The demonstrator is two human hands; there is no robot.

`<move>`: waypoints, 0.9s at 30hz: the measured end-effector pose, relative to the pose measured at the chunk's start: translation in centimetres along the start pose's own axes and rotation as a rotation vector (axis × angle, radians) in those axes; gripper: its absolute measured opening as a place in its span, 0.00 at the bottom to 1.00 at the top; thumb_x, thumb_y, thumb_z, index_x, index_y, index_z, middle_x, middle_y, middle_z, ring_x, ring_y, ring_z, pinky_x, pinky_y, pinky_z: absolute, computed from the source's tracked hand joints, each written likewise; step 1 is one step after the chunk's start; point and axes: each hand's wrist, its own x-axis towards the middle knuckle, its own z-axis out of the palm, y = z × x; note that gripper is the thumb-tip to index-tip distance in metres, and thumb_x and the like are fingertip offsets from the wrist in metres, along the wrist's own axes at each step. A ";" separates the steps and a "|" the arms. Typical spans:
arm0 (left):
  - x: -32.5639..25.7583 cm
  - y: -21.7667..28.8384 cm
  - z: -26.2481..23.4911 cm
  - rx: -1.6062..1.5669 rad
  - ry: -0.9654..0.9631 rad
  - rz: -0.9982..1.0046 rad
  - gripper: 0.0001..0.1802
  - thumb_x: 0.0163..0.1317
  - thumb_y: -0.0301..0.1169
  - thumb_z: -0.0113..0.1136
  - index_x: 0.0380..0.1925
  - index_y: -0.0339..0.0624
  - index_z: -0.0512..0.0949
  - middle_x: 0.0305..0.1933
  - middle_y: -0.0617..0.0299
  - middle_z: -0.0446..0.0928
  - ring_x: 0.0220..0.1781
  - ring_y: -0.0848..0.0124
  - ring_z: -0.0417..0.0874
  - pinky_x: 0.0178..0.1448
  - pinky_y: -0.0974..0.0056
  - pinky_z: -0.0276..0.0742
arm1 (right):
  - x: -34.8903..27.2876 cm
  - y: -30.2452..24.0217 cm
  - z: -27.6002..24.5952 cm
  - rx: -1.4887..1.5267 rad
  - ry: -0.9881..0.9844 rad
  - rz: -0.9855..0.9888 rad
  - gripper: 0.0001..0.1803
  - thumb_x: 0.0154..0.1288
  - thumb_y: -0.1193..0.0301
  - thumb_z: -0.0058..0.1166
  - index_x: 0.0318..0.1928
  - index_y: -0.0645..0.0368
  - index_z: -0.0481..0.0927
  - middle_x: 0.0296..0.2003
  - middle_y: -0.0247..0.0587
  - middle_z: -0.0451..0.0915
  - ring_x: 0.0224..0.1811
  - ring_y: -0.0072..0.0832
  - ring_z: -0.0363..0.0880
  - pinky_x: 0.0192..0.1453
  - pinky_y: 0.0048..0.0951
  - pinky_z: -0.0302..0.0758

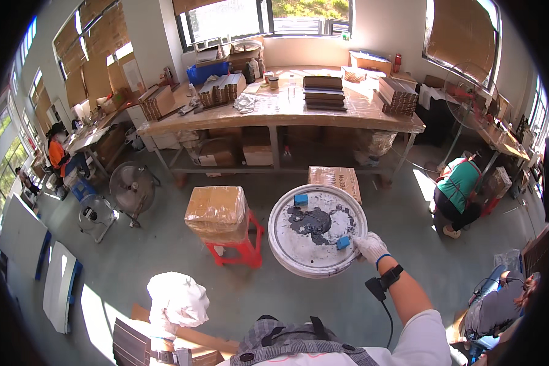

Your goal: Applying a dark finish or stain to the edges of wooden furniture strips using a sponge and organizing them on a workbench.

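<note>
My right hand point(373, 247), in a white knit glove, grips the right rim of a round white lid-like disc point(280, 247). Dark grey paste point(311, 222) is smeared over the middle of the disc. On it lie two small blue blocks, one blue block point(301, 200) by the far rim and another blue block point(343, 243) close to my right fingers. What supports the disc is hidden beneath it. At lower left, my left hand point(164, 328) is closed on a bunched white cloth point(178, 299), which covers its fingers. Dark ribbed panels point(131, 343) lie beside that wrist.
Ahead stands a long workbench point(274, 116) with stacked dark panels point(324, 93). A wrapped box point(216, 210) rests on a red stool point(244, 247), with a carton point(335, 177) behind the disc. A floor fan point(132, 186) stands left; a person in green point(459, 186) crouches right.
</note>
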 end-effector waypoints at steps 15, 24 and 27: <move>24.7 0.1 9.2 0.165 -0.243 -0.109 0.41 0.51 0.33 0.64 0.64 0.37 0.58 0.63 0.52 0.65 0.64 0.57 0.69 0.67 0.54 0.66 | 18.7 -14.1 0.8 0.311 -0.028 0.033 0.19 0.58 0.60 0.52 0.32 0.67 0.80 0.28 0.47 0.82 0.27 0.33 0.83 0.29 0.32 0.78; 34.1 -0.8 14.9 0.121 -0.163 -0.152 0.41 0.50 0.31 0.63 0.64 0.36 0.58 0.63 0.51 0.65 0.65 0.57 0.67 0.68 0.55 0.64 | 32.3 -19.3 2.4 0.252 -0.085 -0.005 0.20 0.60 0.58 0.48 0.34 0.68 0.77 0.24 0.51 0.81 0.22 0.36 0.82 0.28 0.34 0.78; 37.0 -0.1 17.8 0.113 -0.178 -0.099 0.40 0.50 0.31 0.63 0.64 0.36 0.58 0.63 0.51 0.66 0.64 0.57 0.68 0.68 0.55 0.65 | 37.5 -21.7 2.6 0.200 -0.146 -0.047 0.22 0.60 0.56 0.45 0.32 0.67 0.78 0.23 0.50 0.81 0.23 0.37 0.82 0.33 0.35 0.77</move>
